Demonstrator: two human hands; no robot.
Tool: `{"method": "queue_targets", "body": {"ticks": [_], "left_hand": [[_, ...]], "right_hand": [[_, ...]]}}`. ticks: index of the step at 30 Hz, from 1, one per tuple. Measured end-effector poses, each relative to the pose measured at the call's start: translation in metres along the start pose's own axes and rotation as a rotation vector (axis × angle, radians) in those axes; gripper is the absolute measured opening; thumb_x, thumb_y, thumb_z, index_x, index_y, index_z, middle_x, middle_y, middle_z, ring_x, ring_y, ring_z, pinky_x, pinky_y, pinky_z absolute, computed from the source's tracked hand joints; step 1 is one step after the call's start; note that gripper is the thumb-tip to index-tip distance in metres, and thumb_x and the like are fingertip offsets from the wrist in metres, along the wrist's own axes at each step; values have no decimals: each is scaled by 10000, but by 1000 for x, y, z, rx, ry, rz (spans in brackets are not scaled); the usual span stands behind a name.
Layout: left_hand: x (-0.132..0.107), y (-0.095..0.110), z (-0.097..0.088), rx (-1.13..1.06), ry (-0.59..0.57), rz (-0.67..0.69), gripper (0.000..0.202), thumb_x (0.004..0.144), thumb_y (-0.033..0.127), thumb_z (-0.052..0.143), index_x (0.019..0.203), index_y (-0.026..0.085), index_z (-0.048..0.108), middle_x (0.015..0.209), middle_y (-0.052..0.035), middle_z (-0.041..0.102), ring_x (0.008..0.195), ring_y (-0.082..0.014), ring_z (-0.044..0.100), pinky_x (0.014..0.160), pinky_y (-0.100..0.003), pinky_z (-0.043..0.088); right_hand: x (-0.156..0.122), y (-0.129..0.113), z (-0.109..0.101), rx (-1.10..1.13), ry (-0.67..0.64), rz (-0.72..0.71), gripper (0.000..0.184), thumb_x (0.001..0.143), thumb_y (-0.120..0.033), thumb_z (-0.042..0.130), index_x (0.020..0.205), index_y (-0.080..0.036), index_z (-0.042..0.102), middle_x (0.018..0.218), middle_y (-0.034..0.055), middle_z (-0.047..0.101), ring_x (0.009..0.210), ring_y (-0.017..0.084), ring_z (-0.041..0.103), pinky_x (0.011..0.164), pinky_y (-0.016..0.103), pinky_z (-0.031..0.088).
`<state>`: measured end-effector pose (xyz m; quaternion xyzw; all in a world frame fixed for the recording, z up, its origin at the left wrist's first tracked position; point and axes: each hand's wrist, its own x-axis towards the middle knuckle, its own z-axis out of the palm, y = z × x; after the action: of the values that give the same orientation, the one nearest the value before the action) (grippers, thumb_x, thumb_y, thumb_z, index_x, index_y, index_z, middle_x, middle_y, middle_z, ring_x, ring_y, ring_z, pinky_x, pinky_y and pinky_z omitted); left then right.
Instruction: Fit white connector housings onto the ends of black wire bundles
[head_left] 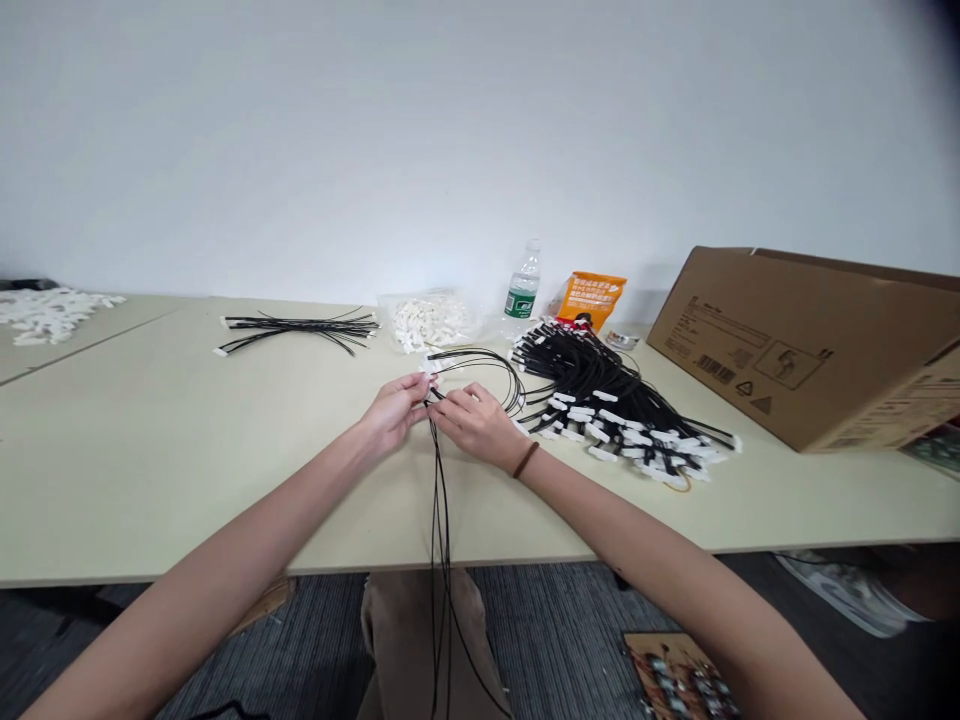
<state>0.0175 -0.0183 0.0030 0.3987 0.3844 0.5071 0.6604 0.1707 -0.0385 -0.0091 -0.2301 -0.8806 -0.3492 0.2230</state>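
My left hand [394,410] and my right hand [476,420] meet over the middle of the pale table [172,470], fingers pinched together on thin black wires [439,500]. The wires hang from my fingers down over the table's front edge. A small white connector [430,366] sits at my left fingertips, and more black wire loops [487,362] curve just behind my hands. A dark band is on my right wrist.
A big heap of black wires with white connectors [611,410] lies right of my hands. A smaller wire bundle [300,328] lies far left, a bag of white connectors [427,320], a water bottle [523,285], an orange packet [592,297] and a cardboard box [810,340] stand behind.
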Motion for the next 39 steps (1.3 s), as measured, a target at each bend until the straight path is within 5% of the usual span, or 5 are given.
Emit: {"method": "queue_targets", "body": {"ticks": [23, 39], "left_hand": [[3, -4, -1, 4, 9, -4, 111, 672, 169, 643, 774, 127, 641, 809, -26, 586, 732, -83, 527, 686, -211, 436], [2, 2, -2, -18, 63, 2, 83, 717, 160, 602, 792, 136, 628, 838, -31, 586, 722, -86, 525, 683, -246, 470]], "right_hand": [[2, 0, 1, -99, 69, -25, 248, 913, -126, 353, 830, -128, 587, 788, 59, 551, 785, 163, 428, 646, 311, 297], [-2, 4, 4, 48, 139, 119, 149, 881, -162, 454, 898, -176, 602, 835, 30, 619, 804, 155, 457, 686, 309, 317]]}}
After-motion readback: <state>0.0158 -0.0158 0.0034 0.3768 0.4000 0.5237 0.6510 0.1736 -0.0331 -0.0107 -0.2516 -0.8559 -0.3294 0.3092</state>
